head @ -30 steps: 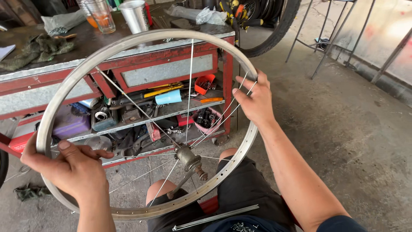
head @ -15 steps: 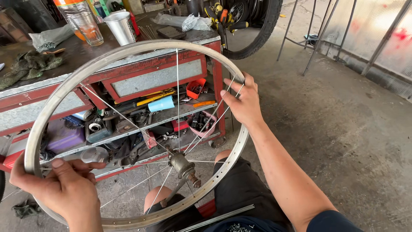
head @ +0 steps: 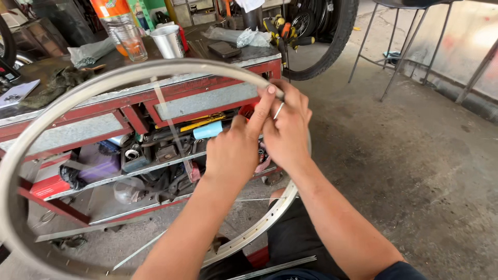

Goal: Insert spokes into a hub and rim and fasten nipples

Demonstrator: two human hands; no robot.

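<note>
Both hands are working at the same spot on the rim (head: 129, 72), at its upper right. Left hand (head: 236, 150) is reaching up with the index finger extended, its tip pressing on the rim's edge; the other fingers are curled loosely, and the thumb side is hidden behind the hand. Right hand (head: 288, 132) is lying just beside it, the two hands touching, with fingers bent around the rim and a thin spoke (head: 278, 110) showing between the fingers. Whether the right fingers are pinching that spoke or only resting on it cannot be told.

The rim is standing tilted in front of the person, a bare silver hoop spanning from the lower left of the view to the hands and curving down toward the lap. Its lower arc is passing near the knees (head: 290, 238). A few loose spokes are crossing inside the hoop, blurred and hard to trace; the hub is not clearly visible.

Behind the rim, a red bench (head: 207, 85) with grey metal panels is standing. On its top are sitting a steel cup (head: 170, 41), a glass (head: 130, 44) and an orange bottle (head: 115, 15), close together, with a dark rag (head: 54, 85) to their left. The open shelf beneath is holding mixed tools and small parts, including a light blue roll (head: 207, 129) just left of the left hand. A tyre (head: 332, 36) is leaning behind the bench's right end. More spokes (head: 275, 268) are lying on the concrete floor (head: 415, 171) by the person's legs.
</note>
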